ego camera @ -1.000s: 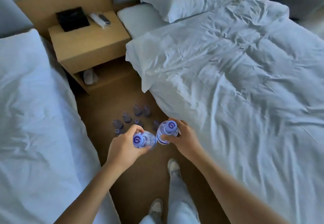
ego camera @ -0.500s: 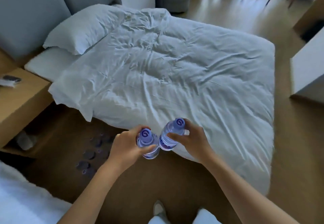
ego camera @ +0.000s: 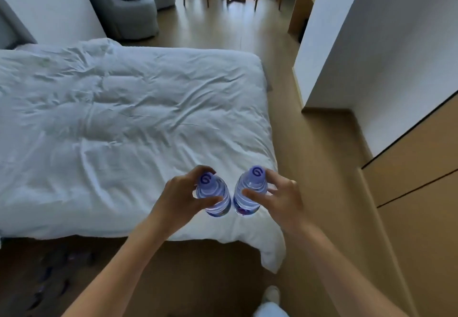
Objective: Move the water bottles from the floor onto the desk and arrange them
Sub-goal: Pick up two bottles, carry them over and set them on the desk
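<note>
Each hand grips one bottle by the shoulder just under the cap, left hand (ego camera: 183, 196) on the left bottle (ego camera: 215, 199), right hand (ego camera: 281, 196) on the right bottle (ego camera: 247, 196), both carried upright above the bed (ego camera: 124, 123); full, smooth plastic probably feels weighty and slippery, so the ribbed neck seems the safest hold.

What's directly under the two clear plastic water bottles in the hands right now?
Under the left-hand clear bottle and the right-hand clear bottle lies the corner of the rumpled white duvet. The left hand and right hand hold them by their shoulders; the bottle bases are hidden.
</note>
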Motion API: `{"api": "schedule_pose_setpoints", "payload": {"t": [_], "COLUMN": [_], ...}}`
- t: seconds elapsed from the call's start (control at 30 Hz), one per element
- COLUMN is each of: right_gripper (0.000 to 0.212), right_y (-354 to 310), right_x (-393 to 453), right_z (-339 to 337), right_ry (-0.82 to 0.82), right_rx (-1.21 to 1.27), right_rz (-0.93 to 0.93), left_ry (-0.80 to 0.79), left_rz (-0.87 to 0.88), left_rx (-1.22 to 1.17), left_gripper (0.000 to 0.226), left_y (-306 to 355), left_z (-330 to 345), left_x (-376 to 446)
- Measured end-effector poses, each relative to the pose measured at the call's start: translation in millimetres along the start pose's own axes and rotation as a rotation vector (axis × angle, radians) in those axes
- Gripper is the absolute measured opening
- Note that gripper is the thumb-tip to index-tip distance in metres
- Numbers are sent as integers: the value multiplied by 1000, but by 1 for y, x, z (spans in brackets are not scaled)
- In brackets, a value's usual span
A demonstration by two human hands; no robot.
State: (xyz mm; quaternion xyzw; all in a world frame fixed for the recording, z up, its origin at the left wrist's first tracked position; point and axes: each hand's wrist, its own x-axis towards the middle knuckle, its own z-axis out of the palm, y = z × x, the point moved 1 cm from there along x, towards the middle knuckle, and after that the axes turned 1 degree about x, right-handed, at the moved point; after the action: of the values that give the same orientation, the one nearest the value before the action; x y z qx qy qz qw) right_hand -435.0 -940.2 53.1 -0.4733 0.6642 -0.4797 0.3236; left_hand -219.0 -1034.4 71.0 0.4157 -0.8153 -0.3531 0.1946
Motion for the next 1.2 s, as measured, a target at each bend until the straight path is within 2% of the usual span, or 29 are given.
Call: {"api": "schedule_pose_setpoints", "payload": {"t": [0.23, 0.4, 0.53, 0.83, 1.2], "right_gripper": [42, 33, 33, 34, 45], "right_y": [43, 69, 88, 140, 176], "right_x": [21, 51, 86, 220, 426], "right_z": [-165, -257, -319, -428, -522], "right_ry": [82, 186, 255, 295, 184], "right_rx": [-42, -56, -67, -37, 28], "right_rz": [37, 86, 102, 122, 64], "left_ry": [-82, -154, -184, -245, -135], "left_rz": [119, 170, 215, 251, 194], "left_rx": [-96, -138, -120, -67, -27], "left_gripper": [55, 53, 52, 49, 46], "left_y": [109, 169, 210, 259, 289], "left_z": [115, 173, 209, 282, 320], "left_x": [98, 171, 238, 410, 605]}}
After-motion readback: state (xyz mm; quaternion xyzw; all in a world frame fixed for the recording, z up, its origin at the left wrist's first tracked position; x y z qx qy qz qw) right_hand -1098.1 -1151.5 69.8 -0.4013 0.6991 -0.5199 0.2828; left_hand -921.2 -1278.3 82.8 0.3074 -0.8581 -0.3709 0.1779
